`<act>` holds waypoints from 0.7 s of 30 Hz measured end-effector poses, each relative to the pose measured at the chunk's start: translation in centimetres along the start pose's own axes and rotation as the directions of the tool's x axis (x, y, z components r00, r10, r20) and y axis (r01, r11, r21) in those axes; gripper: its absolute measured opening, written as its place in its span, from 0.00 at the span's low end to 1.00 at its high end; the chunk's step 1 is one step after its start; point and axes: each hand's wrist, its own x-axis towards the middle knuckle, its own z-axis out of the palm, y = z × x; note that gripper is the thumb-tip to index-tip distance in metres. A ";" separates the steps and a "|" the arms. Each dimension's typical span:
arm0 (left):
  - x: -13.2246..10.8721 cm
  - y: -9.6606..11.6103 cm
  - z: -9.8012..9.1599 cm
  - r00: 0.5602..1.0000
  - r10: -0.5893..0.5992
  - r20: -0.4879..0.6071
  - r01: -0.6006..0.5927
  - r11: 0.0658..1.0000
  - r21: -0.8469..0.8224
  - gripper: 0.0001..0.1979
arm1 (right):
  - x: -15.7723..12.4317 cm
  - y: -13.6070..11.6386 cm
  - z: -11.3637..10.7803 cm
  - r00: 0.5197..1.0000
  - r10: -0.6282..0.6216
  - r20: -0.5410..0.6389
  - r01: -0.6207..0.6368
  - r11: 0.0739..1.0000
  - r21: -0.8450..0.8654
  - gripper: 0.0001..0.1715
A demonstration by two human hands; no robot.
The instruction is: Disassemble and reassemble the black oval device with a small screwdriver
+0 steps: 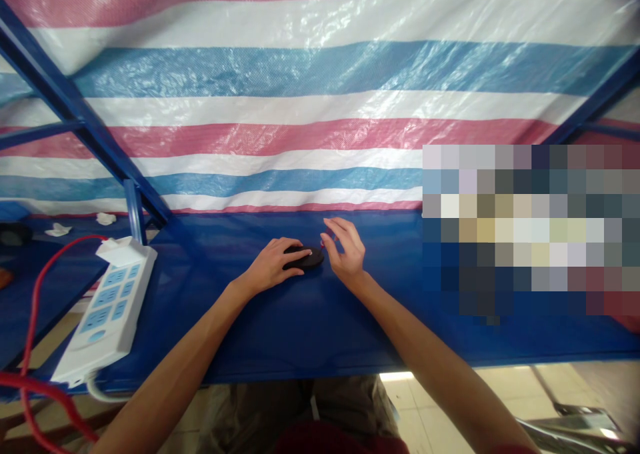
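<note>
Now — L hand (273,265) on black disc (311,259), R hand (346,249) beside

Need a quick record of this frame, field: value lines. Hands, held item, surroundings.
left hand: fingers lying over the round flat black object
right hand: open, raised just beside that object, contact unclear
surface: blue tabletop
nearby: white power strip with red cable, to the left
behind: pink, white and blue striped tarpaulin on blue metal frame
</note>
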 end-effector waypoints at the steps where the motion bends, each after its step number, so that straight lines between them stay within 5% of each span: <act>1: 0.0 0.0 0.0 1.000 0.000 -0.003 0.000 1.000 -0.001 0.23 | 0.0 0.0 0.0 1.000 0.006 0.003 -0.006 1.000 -0.006 0.20; 21: 0.0 -0.1 0.1 1.000 0.019 -0.021 -0.019 1.000 0.002 0.22 | 0.0 0.0 0.1 0.998 0.047 -0.030 -0.047 0.999 -0.007 0.17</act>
